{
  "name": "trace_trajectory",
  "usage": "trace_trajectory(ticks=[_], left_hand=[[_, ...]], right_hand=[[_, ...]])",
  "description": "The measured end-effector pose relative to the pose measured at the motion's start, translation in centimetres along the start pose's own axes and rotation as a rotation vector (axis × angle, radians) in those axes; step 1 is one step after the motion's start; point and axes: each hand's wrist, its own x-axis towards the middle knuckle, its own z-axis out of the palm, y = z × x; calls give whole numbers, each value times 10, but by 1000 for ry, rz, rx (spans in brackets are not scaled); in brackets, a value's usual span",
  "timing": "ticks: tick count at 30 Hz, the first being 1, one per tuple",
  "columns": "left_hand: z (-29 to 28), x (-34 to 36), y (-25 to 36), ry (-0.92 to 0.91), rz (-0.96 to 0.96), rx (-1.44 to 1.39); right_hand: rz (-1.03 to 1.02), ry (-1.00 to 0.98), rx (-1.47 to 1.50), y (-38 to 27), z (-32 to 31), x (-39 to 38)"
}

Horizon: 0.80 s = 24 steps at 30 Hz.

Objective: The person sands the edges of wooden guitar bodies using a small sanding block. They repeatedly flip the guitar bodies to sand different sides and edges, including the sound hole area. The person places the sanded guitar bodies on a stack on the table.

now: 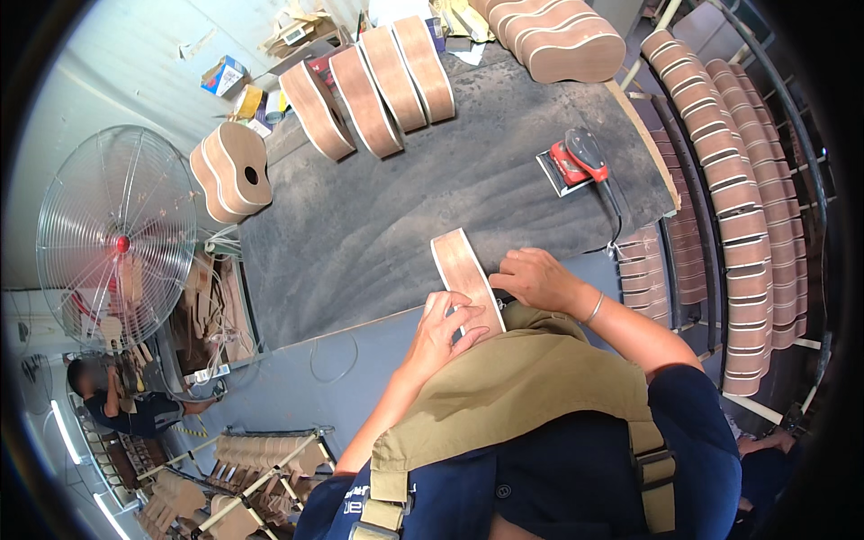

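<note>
A small wooden ukulele body (461,265) with pale edge binding stands on its side at the near table edge, against my khaki apron (522,373). My left hand (443,326) grips its near end, fingers bent across the curved side. Close to the body's right edge is my right hand (540,281), wearing a bracelet; its fingers are curled together at the face of the body. Whatever those fingertips hold, if anything, is hidden. The body's right-hand face is mostly out of sight.
A red and black corded sander (580,160) rests on the dark, dusty table (387,234). Several ukulele bodies (393,76) line the far edge; more are stacked at far right (576,49). A fan (117,238) stands left, loaded racks (720,198) right. Another person (135,409) works at lower left.
</note>
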Motion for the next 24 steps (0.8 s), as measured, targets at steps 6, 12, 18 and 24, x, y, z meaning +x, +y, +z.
trace_trajectory(ticks=[6,12,18,24], left_hand=[[0,1,1,-2,-7,-12],[-1,2,2,-7,-9,-16],[-1,3,1,-11,4,-1],[0,2,0,-3,5,7]], right_hand=[[-3,19,81,-1,1,-3],[13,-18,66,0,4,-6],[56,59,138,-2,0,0],[33,-6,116,-2,1,-4]])
